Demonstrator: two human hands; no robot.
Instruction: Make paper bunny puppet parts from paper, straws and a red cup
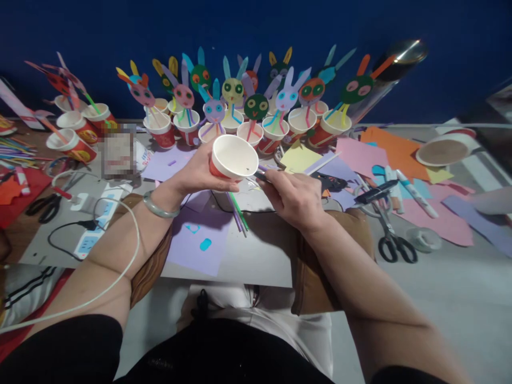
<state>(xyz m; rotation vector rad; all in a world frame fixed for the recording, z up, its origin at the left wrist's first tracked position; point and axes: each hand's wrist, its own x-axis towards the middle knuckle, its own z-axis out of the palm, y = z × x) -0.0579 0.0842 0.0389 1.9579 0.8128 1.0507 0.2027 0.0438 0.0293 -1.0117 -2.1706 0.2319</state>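
A red and white paper cup (pixel 234 156), its open mouth tilted up toward me, is in my left hand (pixel 200 173), whose fingers wrap round its side. My right hand (pixel 294 194) is closed at the cup's right side, gripping a thin dark tool (pixel 261 176) whose tip is close to the cup wall; what kind of tool it is cannot be made out. Green and purple straws (pixel 239 214) lie on the table below the cup. On the purple paper (pixel 200 256) rest small blue paper pieces (pixel 205 245).
Behind my hands stand several paper cups with rabbit-faced paper figures (pixel 256 107). Coloured paper (pixel 362 156), markers (pixel 418 194), black-handled scissors (pixel 397 249) and tape (pixel 424 239) lie at right. A power strip (pixel 102 218), cables and another pair of scissors (pixel 46 207) are at left.
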